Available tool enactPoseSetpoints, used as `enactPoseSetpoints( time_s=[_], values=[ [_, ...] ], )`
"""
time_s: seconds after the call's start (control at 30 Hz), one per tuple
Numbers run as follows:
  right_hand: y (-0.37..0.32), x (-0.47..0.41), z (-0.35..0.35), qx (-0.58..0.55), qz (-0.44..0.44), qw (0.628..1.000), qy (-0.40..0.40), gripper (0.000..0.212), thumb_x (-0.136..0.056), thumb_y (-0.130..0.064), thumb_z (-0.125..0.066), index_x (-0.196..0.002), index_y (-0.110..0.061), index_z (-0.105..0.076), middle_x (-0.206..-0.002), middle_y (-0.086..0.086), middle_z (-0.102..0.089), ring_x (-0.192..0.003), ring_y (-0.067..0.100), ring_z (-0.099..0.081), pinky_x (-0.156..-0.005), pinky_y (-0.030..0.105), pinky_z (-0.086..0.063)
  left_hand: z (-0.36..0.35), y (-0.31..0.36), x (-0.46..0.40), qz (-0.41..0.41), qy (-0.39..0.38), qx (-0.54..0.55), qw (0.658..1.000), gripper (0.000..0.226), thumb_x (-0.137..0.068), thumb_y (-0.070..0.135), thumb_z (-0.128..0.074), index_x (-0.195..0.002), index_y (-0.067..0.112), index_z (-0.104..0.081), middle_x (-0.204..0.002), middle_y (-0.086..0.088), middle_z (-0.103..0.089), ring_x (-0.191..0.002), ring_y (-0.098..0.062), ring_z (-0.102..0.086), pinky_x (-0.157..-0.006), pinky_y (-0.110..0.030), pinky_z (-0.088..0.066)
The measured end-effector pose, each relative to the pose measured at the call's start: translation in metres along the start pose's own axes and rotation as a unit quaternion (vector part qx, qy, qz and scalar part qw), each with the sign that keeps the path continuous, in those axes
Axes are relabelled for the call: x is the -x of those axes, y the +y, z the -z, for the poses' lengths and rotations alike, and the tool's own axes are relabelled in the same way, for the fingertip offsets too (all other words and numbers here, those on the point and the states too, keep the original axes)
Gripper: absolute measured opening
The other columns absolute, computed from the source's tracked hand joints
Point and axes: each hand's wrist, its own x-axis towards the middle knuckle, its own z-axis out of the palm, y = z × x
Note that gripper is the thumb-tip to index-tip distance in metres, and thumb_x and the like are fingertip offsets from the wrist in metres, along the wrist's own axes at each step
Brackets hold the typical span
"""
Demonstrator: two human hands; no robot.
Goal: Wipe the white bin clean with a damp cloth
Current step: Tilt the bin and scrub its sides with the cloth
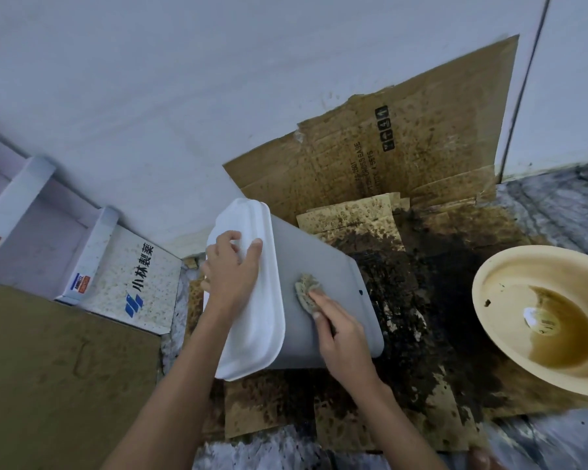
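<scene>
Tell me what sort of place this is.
Probably a back or storage corner used for dirty chores: stained flattened cardboard laid over the floor against a plain wall, stacked cartons, and a basin of murky water.

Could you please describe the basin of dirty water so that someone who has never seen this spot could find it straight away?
Start from the stained cardboard leaning against the wall, then follow the soiled floor to the right of the white bin. There sits the basin, cut by the picture's edge. It is the only round, cream-coloured vessel, holding brownish water.

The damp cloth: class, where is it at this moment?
In the head view, the cloth lies centre-frame under the right hand, pressed on the white bin's side, right of its lid.
</scene>
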Motion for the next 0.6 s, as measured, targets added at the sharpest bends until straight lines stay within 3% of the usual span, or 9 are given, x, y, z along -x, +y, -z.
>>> enactPoseSetpoints(
  time_s=[0.13, 0.27, 0.43, 0.6],
  values=[
    [0.009, -0.049, -0.014, 0.023, -0.007, 0.999, -0.032, 0.040, -0.100, -0.014, -0.050, -0.140, -0.016, -0.052, -0.142, -0.005, -0.051, -0.127, -0.005, -0.039, -0.109, 0.004, -0.022, -0.006, 0.002, -0.019, 0.018, -0.005, -0.011, 1.000, 0.057, -0.086, 0.062, -0.062, -0.119, 0.025, -0.034, -0.131, -0.002, -0.044, -0.132, -0.032, -0.042, -0.112, -0.056, -0.032],
    [0.012, -0.103, -0.027, 0.016, -0.001, 0.997, -0.070, 0.045, -0.103, -0.026, -0.046, -0.147, -0.020, -0.043, -0.150, -0.013, -0.039, -0.134, -0.008, -0.028, -0.109, 0.003, -0.016, -0.007, -0.014, -0.027, -0.023, -0.032, -0.015, 0.999, 0.089, -0.079, 0.065, -0.052, -0.152, 0.022, -0.025, -0.155, -0.001, -0.037, -0.143, -0.027, -0.036, -0.117, -0.054, -0.029],
    [0.022, -0.155, -0.032, 0.001, -0.020, 0.997, -0.079, 0.049, -0.101, -0.038, -0.047, -0.148, -0.025, -0.041, -0.156, -0.009, -0.036, -0.139, -0.005, -0.025, -0.118, 0.025, -0.022, -0.003, -0.026, -0.025, -0.062, -0.045, -0.028, 0.997, 0.095, -0.084, 0.066, -0.052, -0.161, 0.026, -0.013, -0.168, 0.010, -0.019, -0.154, -0.019, -0.021, -0.123, -0.044, -0.023],
    [0.031, -0.155, -0.018, 0.023, -0.019, 0.999, -0.035, 0.050, -0.097, -0.042, -0.054, -0.143, -0.026, -0.045, -0.148, -0.008, -0.044, -0.136, 0.006, -0.035, -0.111, 0.027, -0.029, 0.003, -0.035, -0.009, -0.130, -0.052, -0.040, 0.989, 0.085, -0.094, 0.055, -0.057, -0.161, 0.035, -0.009, -0.167, 0.020, -0.013, -0.155, -0.011, -0.018, -0.125, -0.042, -0.021]
  ],
)
